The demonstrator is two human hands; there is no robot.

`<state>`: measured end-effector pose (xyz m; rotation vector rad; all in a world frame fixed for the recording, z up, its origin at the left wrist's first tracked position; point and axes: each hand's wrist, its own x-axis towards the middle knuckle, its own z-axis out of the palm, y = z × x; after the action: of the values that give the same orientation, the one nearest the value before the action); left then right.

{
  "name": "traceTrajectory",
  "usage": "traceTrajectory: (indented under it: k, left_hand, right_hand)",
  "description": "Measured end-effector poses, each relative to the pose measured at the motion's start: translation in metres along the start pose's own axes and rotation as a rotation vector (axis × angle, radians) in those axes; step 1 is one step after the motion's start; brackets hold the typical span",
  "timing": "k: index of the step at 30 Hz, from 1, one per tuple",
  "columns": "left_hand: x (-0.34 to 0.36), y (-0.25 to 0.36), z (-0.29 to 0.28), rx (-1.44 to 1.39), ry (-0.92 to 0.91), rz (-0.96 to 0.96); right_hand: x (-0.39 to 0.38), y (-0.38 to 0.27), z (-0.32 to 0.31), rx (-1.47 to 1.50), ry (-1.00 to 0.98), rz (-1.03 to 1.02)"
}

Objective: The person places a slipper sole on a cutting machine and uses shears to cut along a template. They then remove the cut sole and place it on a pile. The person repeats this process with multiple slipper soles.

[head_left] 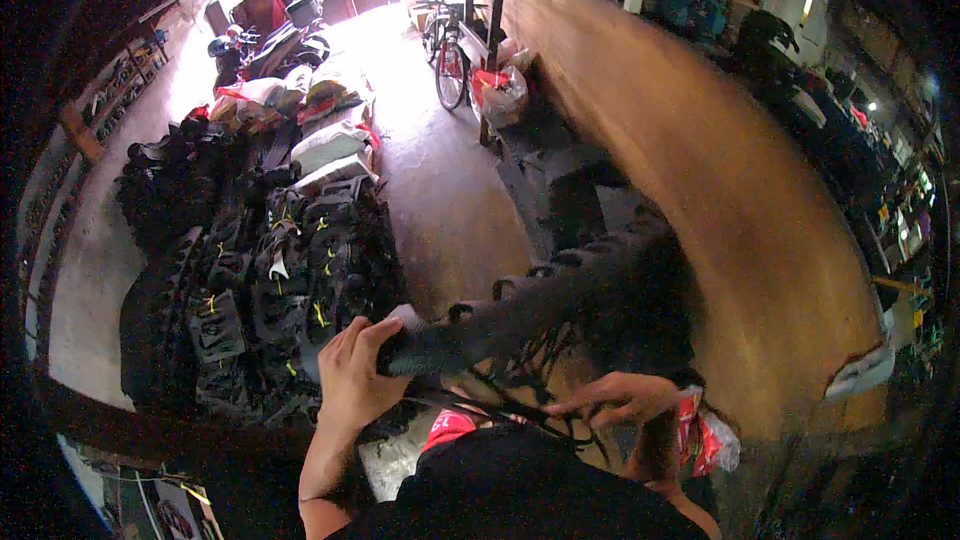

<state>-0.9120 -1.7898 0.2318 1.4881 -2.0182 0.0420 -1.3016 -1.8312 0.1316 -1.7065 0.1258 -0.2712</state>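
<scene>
Fingers wrapped round its near left end, my left hand (360, 370) grips a long black bundle (560, 295). Small loops stand up along the top edge of this bundle, and its exact kind is too dark to tell. A pale grey piece (406, 318) shows at my left fingertips. Thin black straps (520, 405) hang below the bundle in front of my body. My right hand (625, 397) is at these straps with its fingers stretched out to the left; whether it touches one is unclear.
Black strapped goods with yellow ties (320, 270) are piled on the left. Behind them lie pale sacks (335, 145). A bicycle (450, 65) stands farther back on the concrete floor (430, 180). A tall wooden panel (700, 180) curves along the right. A red and white plastic bag (708, 440) is by my right arm.
</scene>
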Motion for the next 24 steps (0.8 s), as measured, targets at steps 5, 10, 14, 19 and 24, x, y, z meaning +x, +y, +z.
traceTrajectory:
  k: [5,10,14,19,24]
  left_hand:
    - [0.068,-0.074,0.013,-0.010,0.036,0.182]
    - [0.167,-0.173,0.032,-0.165,-0.104,0.454]
    - [0.237,-0.265,0.020,-0.158,-0.240,0.483]
    - [0.308,-0.375,0.005,-0.185,-0.213,0.406]
    - [0.399,-0.455,0.013,0.002,-0.191,0.446]
  right_hand:
    - [0.056,0.190,-0.138,0.518,1.602,0.422]
    - [0.178,0.367,-0.241,1.015,1.440,0.645]
    - [0.266,0.377,-0.299,0.912,1.345,0.740]
    - [0.353,0.331,-0.433,0.614,1.218,0.639]
    - [0.422,0.224,-0.589,0.238,0.924,0.481]
